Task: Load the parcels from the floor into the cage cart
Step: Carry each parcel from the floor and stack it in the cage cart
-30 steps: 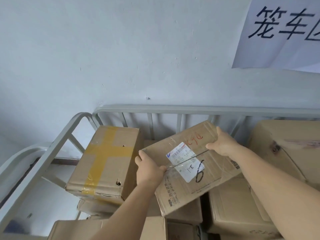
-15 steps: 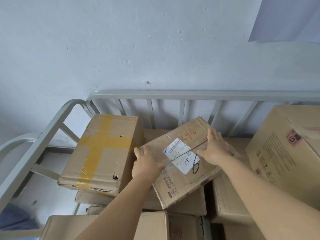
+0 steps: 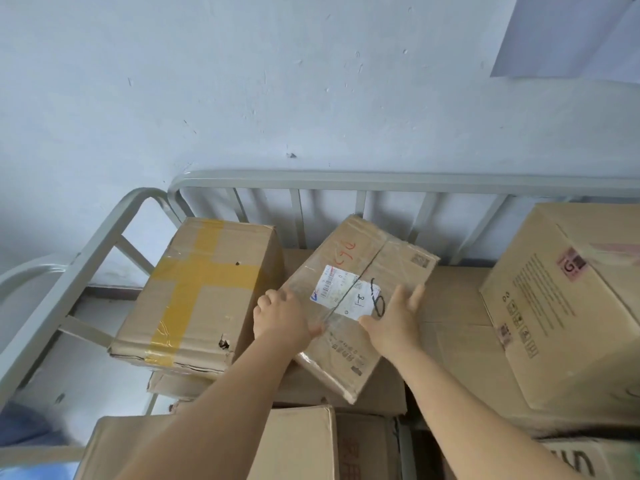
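Placing step: my left hand (image 3: pixel 282 318) grips the labelled parcel's (image 3: pixel 360 292) near-left edge, right hand (image 3: pixel 394 322) flat atop it, tilted on stacked boxes inside the cage cart (image 3: pixel 346 178); next, release cleanly.

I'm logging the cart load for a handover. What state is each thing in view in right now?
Parcel marked 6: taped shut, lying askew on boxes in the cart.
Left hand: curled on the parcel's left edge.
Right hand: fingers straight, flat on the parcel.
Yellow-taped box: shut, holed near a corner.
Large printed box: shut, tilted.
Cage cart: part loaded.
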A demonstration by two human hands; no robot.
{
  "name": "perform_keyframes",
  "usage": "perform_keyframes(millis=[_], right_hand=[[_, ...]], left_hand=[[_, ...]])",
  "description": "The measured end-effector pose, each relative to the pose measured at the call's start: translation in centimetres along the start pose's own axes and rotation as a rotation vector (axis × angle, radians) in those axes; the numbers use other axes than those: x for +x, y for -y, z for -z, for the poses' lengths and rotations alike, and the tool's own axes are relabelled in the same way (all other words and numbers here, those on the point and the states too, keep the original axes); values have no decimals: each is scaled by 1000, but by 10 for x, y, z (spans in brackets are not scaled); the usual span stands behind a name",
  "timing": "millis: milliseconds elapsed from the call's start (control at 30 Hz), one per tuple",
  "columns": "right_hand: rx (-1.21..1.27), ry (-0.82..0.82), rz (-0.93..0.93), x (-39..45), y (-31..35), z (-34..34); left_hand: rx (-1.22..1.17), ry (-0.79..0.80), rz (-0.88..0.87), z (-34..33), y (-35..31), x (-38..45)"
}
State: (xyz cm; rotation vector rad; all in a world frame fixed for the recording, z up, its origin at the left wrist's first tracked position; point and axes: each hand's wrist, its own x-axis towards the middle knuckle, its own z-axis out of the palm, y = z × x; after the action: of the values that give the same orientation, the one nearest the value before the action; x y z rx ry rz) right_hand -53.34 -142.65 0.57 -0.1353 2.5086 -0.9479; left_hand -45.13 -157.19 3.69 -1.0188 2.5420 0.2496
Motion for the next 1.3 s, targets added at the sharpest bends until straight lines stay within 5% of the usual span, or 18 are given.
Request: perform_keyframes(millis=[233,367,567,933,1133,1300], right_hand=[[-123,114,223,35,24,11],[-187,168,180,22,22,-2],[-260,242,153,-8,15,-17],[-303,301,102,-10,26,-8],[-271,118,143,-67,11,-24],[-210,219,148,-151,-13,-46]], left_hand=[[112,-27,46,-9,15,-31],[85,-133,-84,4,45,-35],[131,18,-129,1,100,-32],[38,-18,-163,5,95,-21],[-272,-66,70,-32,140,-95],[-280,46,351,-75,198,-158]])
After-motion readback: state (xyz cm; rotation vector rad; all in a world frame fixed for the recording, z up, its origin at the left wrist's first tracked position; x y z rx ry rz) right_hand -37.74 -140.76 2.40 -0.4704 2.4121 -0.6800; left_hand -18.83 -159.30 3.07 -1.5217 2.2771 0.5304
